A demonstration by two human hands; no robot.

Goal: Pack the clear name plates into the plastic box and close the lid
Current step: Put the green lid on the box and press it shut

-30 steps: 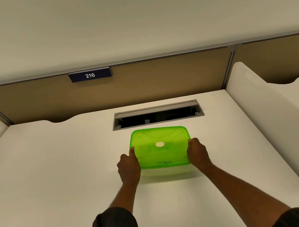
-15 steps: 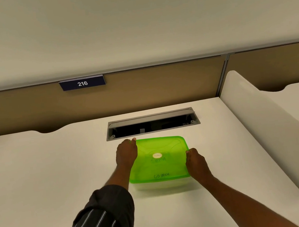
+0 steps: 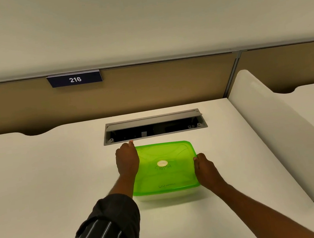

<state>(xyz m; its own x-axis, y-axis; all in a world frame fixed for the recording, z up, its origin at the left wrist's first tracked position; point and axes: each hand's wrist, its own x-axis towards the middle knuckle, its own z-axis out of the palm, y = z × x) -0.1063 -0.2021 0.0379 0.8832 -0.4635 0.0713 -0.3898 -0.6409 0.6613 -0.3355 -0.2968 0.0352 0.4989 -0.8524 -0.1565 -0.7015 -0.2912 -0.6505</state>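
Observation:
A clear plastic box point(image 3: 167, 195) with a bright green lid point(image 3: 166, 167) sits on the white desk point(image 3: 41, 182), the lid lying flat over it. My left hand point(image 3: 127, 160) presses down on the lid's far left corner, fingers curled over the edge. At the lid's right edge my right hand point(image 3: 205, 169) grips the rim about midway. Handwriting and a round white sticker mark the lid. No clear name plates show; the box's inside is hidden under the lid.
An open grey cable tray point(image 3: 154, 128) is set into the desk just behind the box. A tan partition with a blue plate reading 216 point(image 3: 75, 79) rises at the back. A white divider point(image 3: 284, 133) bounds the desk on the right.
My left hand has slid from the lid's left edge up to its far left corner. My right hand stays on the right edge. The view has shifted a little.

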